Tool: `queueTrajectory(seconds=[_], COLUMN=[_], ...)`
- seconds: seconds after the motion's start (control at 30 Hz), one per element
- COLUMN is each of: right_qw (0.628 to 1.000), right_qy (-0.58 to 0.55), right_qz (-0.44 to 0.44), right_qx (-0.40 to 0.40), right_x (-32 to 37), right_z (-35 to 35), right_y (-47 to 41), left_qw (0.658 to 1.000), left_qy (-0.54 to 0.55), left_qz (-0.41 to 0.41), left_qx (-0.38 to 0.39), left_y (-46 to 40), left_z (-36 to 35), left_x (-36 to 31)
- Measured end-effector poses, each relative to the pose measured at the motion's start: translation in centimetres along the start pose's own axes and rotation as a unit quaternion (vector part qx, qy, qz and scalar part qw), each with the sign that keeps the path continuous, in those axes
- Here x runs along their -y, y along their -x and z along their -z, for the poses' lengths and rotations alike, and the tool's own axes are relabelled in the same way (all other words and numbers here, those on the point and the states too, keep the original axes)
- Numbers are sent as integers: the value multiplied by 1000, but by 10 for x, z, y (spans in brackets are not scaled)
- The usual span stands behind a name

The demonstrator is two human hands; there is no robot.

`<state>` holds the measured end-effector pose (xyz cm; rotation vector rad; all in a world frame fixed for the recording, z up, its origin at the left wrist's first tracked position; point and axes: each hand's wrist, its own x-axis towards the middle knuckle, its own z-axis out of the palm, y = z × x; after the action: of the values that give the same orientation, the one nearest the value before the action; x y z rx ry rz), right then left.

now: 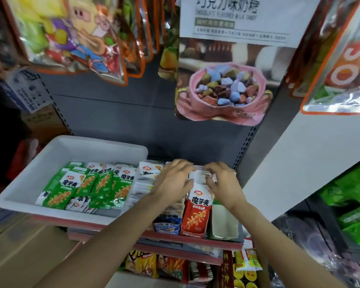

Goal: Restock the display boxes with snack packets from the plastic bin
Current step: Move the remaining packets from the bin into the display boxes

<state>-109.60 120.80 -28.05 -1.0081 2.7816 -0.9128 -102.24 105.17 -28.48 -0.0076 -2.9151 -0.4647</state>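
Shop shelving is filling the view, with candy bags (pixel 75 36) hanging above. On the shelf (pixel 191 242), a white plastic bin (pixel 87 148) is holding green snack packets (pixel 96 183). Just right of the bin, a red display box (pixel 195 217) is standing packed with packets. Both hands are meeting over that box: the left hand (pixel 173 179) and right hand (pixel 222 179) are each pinching the same white-topped packet stack (pixel 199 176) with curled fingers.

Red-edged shelf (pixel 195 240) carrying, at nine o'clock, a white plastic bin (pixel 56 154) of green snack packets (pixel 104 183); at three o'clock, touching side by side, blue (pixel 167 224), red (pixel 195 217) and green (pixel 223 223) display boxes.
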Motion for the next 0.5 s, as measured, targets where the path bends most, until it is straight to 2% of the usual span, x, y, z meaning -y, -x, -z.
queueTrajectory(seconds=[0.17,0.27,0.37,0.5], right_qw=[996,991,987,981], right_qy=[-59,-74,-61,-17], right_qz=[64,90,116,113], right_qx=[30,62,96,158], right_x=[71,118,163,207], right_z=[-25,-57,-99,-155], right_y=[-19,-31,-41,-53], left_qw=[988,969,951,936], left_qy=[57,85,86,73], left_qz=[82,170,271,343], left_qx=[-119,-159,-122,-21], left_y=[40,74,109,144], left_z=[26,38,47,54], left_x=[47,94,147,212])
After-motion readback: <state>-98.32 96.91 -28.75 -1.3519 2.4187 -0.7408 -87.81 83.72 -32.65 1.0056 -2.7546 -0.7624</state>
